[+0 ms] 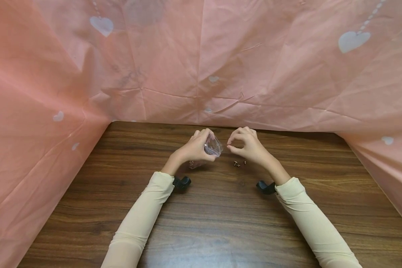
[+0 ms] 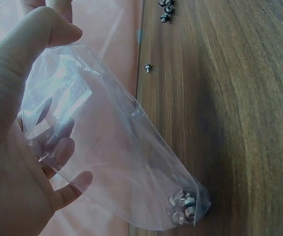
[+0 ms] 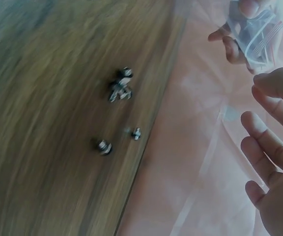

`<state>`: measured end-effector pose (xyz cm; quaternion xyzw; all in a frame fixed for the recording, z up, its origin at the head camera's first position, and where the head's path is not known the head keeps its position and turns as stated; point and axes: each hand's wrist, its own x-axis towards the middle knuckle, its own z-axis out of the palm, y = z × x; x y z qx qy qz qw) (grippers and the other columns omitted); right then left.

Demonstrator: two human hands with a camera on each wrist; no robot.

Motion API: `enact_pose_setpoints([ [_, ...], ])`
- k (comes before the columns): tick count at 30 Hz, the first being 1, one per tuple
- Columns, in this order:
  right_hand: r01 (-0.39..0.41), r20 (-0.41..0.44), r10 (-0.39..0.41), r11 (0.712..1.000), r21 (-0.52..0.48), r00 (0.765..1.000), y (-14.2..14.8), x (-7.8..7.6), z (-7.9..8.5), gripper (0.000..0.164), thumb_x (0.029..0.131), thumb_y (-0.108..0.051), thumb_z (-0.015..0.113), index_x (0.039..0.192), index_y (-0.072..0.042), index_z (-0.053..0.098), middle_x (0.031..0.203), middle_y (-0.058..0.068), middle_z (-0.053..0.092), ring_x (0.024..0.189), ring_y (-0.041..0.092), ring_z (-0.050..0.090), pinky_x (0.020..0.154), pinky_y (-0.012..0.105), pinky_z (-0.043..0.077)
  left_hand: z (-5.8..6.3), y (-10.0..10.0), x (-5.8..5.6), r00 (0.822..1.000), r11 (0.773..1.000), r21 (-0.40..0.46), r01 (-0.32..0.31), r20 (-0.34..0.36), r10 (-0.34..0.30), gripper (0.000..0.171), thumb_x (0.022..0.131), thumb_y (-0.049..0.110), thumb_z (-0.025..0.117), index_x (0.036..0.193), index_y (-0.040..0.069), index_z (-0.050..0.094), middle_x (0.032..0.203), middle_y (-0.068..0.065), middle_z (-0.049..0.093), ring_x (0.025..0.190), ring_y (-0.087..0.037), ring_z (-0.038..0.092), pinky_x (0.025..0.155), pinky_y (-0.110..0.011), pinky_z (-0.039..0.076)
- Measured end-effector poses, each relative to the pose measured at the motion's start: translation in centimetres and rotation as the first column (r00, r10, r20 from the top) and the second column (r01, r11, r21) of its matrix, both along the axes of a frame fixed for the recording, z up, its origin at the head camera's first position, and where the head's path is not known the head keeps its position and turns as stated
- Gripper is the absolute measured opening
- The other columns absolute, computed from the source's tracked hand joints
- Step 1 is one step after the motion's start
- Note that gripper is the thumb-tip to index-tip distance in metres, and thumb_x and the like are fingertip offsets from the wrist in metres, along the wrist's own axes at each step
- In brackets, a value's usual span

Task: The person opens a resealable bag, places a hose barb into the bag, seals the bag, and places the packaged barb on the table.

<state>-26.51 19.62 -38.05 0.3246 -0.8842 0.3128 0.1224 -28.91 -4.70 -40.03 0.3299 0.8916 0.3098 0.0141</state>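
Observation:
My left hand (image 1: 195,147) holds a clear plastic zip bag (image 2: 127,157) by its mouth, thumb on one side and fingers on the other, spreading it apart. Several small metal screws (image 2: 183,206) lie bunched in the bag's bottom corner. To the right of the bag's mouth is my right hand (image 1: 249,144), its thumb and index fingertips brought together and the other fingers loosely bent. I cannot tell whether a screw is between those fingertips. Below this hand, a small cluster of screws (image 3: 121,86) lies on the wooden table, with two single screws (image 3: 103,147) close by.
The brown wood-grain table (image 1: 201,223) ends at a pink cloth (image 1: 201,67) with white hearts, which hangs behind and along both sides. Black wrist bands with cameras (image 1: 266,187) sit on both wrists, below cream sleeves.

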Motion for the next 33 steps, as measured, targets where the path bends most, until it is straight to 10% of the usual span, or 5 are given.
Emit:
enact_pose_setpoints([
  [33,-0.030,0.093,0.009,0.972,0.232,0.996,3.3,1.0,-2.1,0.011,0.083,-0.011,0.080,0.085,-0.016,0.071,0.100,0.005,0.067,0.098,0.025,0.050,0.098,0.055,0.030,-0.1,-0.2,-0.1,1.000,1.000,-0.006,-0.008,0.001,0.008,0.059,0.073,0.027,0.084,0.120,0.013,0.050,0.110,-0.005,0.052,0.105,-0.023,0.041,0.092,-0.036,0.037],
])
